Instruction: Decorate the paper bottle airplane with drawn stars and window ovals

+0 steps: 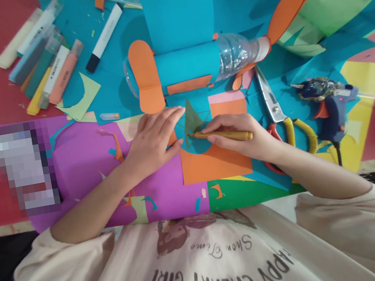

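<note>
My left hand lies flat, fingers stretched out, pressing a small green paper triangle onto a blue sheet. My right hand is closed on a yellow-brown pencil whose tip touches the blue paper at the triangle's lower edge. An orange paper sheet lies just below both hands. Behind them rests a plastic bottle wrapped in blue paper with orange paper pieces stuck on.
Several markers lie at the back left. Scissors with yellow and red handles and a blue glue gun sit to the right. Purple, green and blue sheets cover the red table. A blurred patch is at the left.
</note>
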`<move>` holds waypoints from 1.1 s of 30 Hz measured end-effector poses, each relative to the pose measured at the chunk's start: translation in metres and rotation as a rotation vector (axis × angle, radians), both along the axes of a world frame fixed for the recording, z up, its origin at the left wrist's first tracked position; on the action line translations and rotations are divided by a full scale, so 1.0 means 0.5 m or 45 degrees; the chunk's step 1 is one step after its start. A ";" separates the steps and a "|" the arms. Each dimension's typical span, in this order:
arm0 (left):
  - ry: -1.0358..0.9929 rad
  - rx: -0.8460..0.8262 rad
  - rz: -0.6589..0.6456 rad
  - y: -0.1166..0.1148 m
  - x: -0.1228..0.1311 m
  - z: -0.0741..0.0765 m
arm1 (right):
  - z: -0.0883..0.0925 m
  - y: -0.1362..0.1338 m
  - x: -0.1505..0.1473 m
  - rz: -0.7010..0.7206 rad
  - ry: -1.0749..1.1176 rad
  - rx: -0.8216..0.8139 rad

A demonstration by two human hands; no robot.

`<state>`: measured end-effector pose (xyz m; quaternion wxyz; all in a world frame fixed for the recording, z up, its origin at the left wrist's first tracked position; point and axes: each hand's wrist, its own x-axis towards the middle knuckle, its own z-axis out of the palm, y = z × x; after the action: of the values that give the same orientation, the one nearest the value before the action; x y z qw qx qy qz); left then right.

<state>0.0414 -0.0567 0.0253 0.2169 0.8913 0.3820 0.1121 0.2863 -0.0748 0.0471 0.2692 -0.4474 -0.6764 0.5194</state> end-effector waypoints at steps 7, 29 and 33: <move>0.045 -0.035 0.027 0.000 0.002 0.009 | 0.007 0.000 0.002 0.094 0.010 -0.042; 0.022 -0.028 0.008 -0.001 0.001 0.007 | 0.001 0.000 -0.001 -0.079 0.017 -0.012; 0.010 -0.046 0.006 0.000 0.001 0.007 | 0.000 0.000 0.001 -0.030 0.014 -0.016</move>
<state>0.0421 -0.0569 0.0288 0.2310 0.8869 0.3868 0.1021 0.2870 -0.0748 0.0472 0.2760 -0.4543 -0.6664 0.5228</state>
